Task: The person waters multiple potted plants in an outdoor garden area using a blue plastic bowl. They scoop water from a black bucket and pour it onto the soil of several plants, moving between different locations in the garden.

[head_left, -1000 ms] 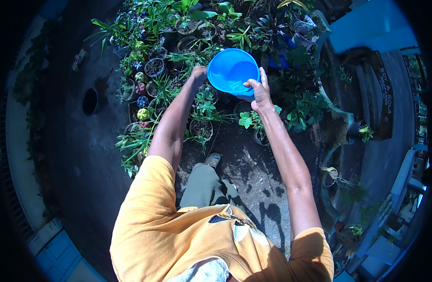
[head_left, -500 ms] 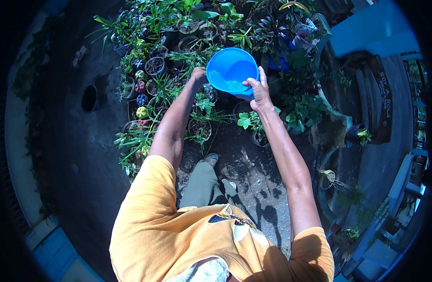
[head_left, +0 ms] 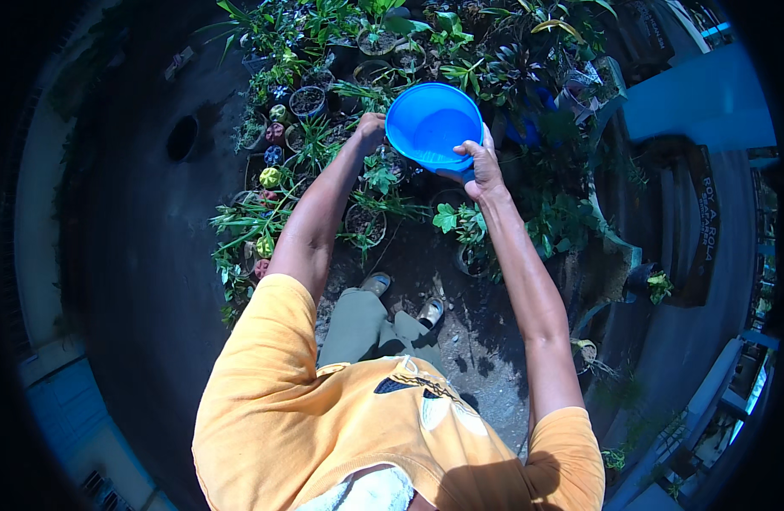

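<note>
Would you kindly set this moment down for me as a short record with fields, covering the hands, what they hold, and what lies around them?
Setting: outdoors, sunlit ground with many potted plants
Held thing: blue basin, round, tilted, raised above the plants
Left hand: at the basin's left rim
Right hand: grip on the basin's near right rim
Basin contents: cannot tell
Clothing: orange shirt, sandals
Nearby: dark round hole in the ground at left
</note>
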Demonstrator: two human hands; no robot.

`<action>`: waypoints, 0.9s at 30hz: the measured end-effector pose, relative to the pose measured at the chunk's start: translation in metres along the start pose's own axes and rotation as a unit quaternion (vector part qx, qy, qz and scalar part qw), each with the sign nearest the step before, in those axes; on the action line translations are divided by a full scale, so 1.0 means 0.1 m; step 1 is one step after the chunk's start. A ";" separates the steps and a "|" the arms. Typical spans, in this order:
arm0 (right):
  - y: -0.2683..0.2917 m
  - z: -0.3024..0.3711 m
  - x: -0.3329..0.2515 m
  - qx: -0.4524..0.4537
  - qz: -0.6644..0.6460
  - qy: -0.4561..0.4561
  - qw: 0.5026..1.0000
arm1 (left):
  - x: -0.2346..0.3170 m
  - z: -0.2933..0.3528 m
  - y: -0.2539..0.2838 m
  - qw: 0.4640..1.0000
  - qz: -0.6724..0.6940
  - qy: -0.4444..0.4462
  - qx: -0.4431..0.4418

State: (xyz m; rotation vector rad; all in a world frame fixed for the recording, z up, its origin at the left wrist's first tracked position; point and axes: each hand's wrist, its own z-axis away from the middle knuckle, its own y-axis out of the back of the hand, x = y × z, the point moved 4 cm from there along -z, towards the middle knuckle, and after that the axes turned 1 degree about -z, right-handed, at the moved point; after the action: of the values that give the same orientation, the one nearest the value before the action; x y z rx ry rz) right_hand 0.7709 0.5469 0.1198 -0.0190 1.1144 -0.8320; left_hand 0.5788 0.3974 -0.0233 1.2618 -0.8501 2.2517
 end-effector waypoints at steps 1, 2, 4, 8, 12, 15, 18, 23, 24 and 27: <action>0.00 0.01 -0.01 -0.010 0.005 -0.003 1.000 | 0.02 0.07 0.00 1.000 -0.002 -0.004 0.011; 0.01 0.04 -0.01 -0.014 0.014 -0.006 1.000 | 0.01 0.14 -0.01 1.000 -0.004 -0.007 0.023; 0.01 0.12 0.00 -0.024 0.030 -0.018 0.999 | -0.05 0.31 -0.03 0.997 -0.006 -0.020 0.070; 0.02 0.29 -0.04 -0.042 0.064 -0.017 0.997 | -0.14 0.68 -0.05 0.989 -0.021 0.004 0.145; 0.04 0.42 0.00 -0.076 0.114 -0.022 0.990 | -0.24 1.05 -0.12 0.973 -0.043 0.003 0.225; 0.05 0.52 0.10 -0.086 0.126 -0.038 0.988 | -0.32 1.32 -0.14 0.960 -0.085 0.028 0.266; 0.05 0.61 0.16 -0.075 0.125 -0.033 0.989 | -0.35 1.52 -0.16 0.964 -0.088 0.021 0.251; 0.09 0.69 0.27 -0.069 0.114 -0.035 0.990 | -0.47 1.67 -0.15 0.966 -0.078 0.021 0.245; 0.09 0.70 0.31 -0.073 0.112 -0.033 0.991 | -0.51 1.70 -0.12 0.953 -0.135 0.041 0.268; 0.10 0.71 0.34 -0.067 0.123 -0.024 0.990 | -0.61 1.72 -0.10 0.959 -0.068 0.043 0.273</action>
State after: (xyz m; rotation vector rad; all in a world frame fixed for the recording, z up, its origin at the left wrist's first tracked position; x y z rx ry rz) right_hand 0.8398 0.5065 0.1226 -0.0134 1.1002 -0.5328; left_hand 0.7194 0.2827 -0.0040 1.3791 -0.0923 2.4910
